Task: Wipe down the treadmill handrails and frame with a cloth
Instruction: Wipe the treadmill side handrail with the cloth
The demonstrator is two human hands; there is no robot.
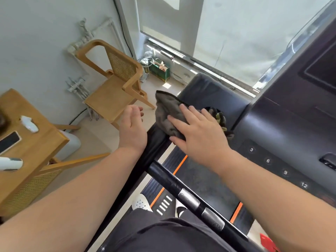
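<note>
A grey-brown cloth (170, 110) lies over the left end of the treadmill's dark console frame (205, 91), where the black left handrail (183, 191) meets it. My right hand (196, 131) presses flat on the cloth, fingers spread and pointing left. My left hand (133, 124) hovers just left of the handrail's upper end, fingers loosely apart, holding nothing and not touching the cloth. The handrail runs down to the right with two metal sensor plates on it. The console panel (283, 142) with number buttons lies to the right.
A wooden chair (116, 84) stands left of the treadmill by the wall. A wooden table (27, 148) at the far left carries a phone (9, 142) and small items. The orange-edged belt (198, 180) and my shoes are below. A window is ahead.
</note>
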